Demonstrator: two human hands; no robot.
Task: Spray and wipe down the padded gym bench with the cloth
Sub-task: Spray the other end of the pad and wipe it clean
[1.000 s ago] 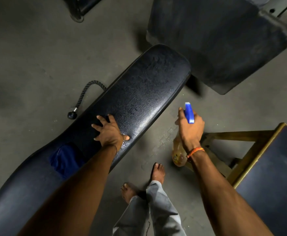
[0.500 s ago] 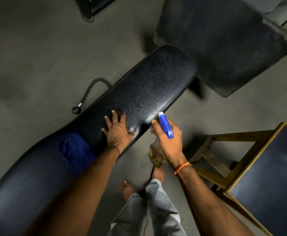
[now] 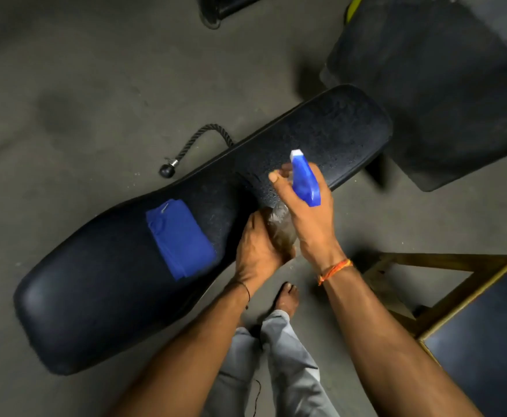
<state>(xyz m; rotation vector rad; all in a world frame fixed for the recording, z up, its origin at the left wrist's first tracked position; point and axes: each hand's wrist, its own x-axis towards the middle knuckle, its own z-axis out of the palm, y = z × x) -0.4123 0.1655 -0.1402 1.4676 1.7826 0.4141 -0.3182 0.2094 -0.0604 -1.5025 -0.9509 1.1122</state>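
Over the near long edge of the padded gym bench (image 3: 102, 296), about midway along it, both my hands meet around the spray bottle (image 3: 302, 188). My right hand (image 3: 309, 224) is wrapped around the bottle's neck just under the blue trigger head, whose white nozzle points toward the far end of the bench, and my forefinger is stretched out beside the trigger; I cannot tell whether it presses. An orange thread band (image 3: 335, 270) circles that wrist. My left hand (image 3: 258, 251) is cupped closed around the clear lower body of the bottle, in which a brownish liquid shows. The bench runs slantwise across the grey floor (image 3: 66, 85), its far half speckled with fine droplets. The blue cloth (image 3: 180, 239), folded, lies flat on the bench's middle, just beside my left hand and not touching it. A black rope handle (image 3: 198, 142) with a rubber end stop curls out from behind the bench's far long edge. A wooden-framed stool (image 3: 444, 299) stands by my right arm, and my bare foot (image 3: 288, 297) rests on the floor between it and the bench.
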